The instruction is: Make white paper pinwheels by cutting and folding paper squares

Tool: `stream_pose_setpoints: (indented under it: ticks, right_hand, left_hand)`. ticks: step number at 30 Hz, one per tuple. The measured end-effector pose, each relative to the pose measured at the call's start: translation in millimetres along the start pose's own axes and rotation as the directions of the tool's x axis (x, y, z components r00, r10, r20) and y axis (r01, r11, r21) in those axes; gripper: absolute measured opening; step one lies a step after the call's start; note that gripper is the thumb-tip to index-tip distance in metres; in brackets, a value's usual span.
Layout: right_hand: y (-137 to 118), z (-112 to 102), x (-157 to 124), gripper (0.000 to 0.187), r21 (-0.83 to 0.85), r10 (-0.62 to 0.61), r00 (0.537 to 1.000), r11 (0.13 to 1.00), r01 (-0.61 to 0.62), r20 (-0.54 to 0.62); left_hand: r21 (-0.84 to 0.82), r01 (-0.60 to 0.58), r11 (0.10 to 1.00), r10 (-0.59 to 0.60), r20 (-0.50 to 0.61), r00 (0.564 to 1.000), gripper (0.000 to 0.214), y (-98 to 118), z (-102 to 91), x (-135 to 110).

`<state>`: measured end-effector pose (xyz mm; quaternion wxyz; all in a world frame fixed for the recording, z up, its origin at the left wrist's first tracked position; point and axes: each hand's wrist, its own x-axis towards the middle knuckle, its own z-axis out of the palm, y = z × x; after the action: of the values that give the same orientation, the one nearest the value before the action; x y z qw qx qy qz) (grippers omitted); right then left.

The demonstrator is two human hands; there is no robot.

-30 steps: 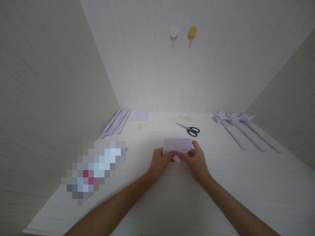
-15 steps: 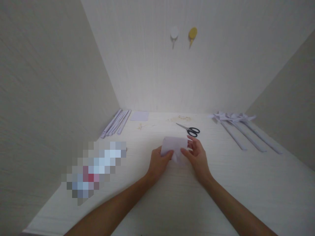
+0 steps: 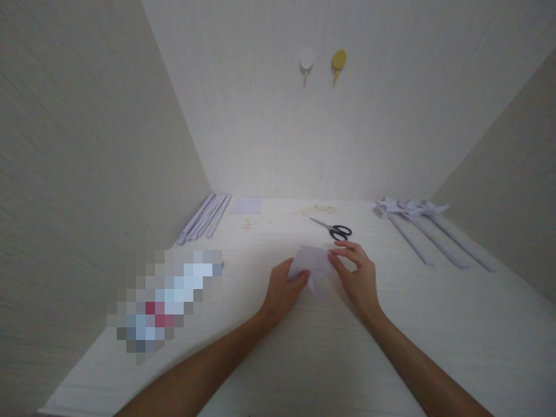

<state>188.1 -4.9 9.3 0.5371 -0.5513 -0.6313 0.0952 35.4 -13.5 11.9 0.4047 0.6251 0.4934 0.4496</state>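
Observation:
A pale lilac sheet of paper [image 3: 311, 262], partly folded with a pointed flap hanging toward me, is held above the table between my hands. My left hand [image 3: 284, 288] grips its left side, thumb on top and fingers underneath. At the upper right corner, my right hand [image 3: 356, 275] pinches the paper between thumb and index finger, the other fingers loosely raised. Just beyond the right hand lies a pair of scissors [image 3: 333, 229] with black handles, blades pointing left.
Rolled paper sticks [image 3: 205, 217] lie at back left beside a flat paper square [image 3: 246, 205]. Paper pinwheels on sticks [image 3: 410, 211] rest at back right. Thin tan bits [image 3: 324, 208] are scattered near the wall. A pixelated object [image 3: 169, 304] sits left. White [image 3: 306, 59] and yellow hooks [image 3: 339, 59] hang on the wall.
The paper has turned and tilted between my hands. My right hand has shifted slightly right and now pinches the corner, where before its fingers were spread along the edge.

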Motion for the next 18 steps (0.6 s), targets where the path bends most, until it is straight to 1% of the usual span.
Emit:
stream_pose_setpoints:
  ticks: [2, 4, 6, 8, 10, 14, 16, 18]
  right_hand:
    - [-2, -1, -1, 0.007, -0.05, -0.062, 0.997, 0.997, 0.059, -0.056]
    - [-3, -3, -2, 0.005, -0.155, -0.139, 0.984, 0.98, 0.121, -0.111]
    - [-5, -5, -4, 0.006, -0.284, -0.229, 0.962, 0.942, 0.181, -0.147]
    - [-7, -6, -6, 0.007, -0.374, -0.305, 0.937, 0.899, 0.226, -0.167]
    - [-10, -6, -8, 0.006, -0.393, -0.339, 0.927, 0.884, 0.254, -0.162]
    - [-16, -1, -15, 0.005, -0.339, -0.348, 0.932, 0.893, 0.297, -0.101]
    - [-19, 2, -19, 0.006, -0.332, -0.387, 0.92, 0.876, 0.349, -0.055]
    - [-22, 5, -21, 0.007, -0.343, -0.439, 0.898, 0.841, 0.418, 0.016]
  left_hand:
    - [0.011, -0.001, 1.0, 0.001, 0.0, 1.0, 0.02, -1, 0.0, 1]
    - [0.023, 0.003, 1.0, -0.003, 0.002, 1.0, 0.02, -2, 0.2, 1]
    - [0.03, 0.01, 1.0, -0.009, -0.006, 1.0, 0.02, -3, 0.5, 1]
    - [0.024, 0.018, 1.0, -0.017, -0.017, 1.0, 0.019, -3, 0.9, 1]
    - [0.017, 0.029, 0.999, -0.029, -0.027, 0.999, 0.02, -3, 1.1, 1]
    - [0.014, 0.057, 0.998, -0.056, -0.051, 0.997, 0.02, -2, 0.8, 2]
    - [0.005, 0.072, 0.997, -0.072, -0.062, 0.995, 0.019, -1, 0.7, 2]
    - [-0.008, 0.085, 0.996, -0.085, -0.068, 0.994, 0.019, -1, 0.6, 2]
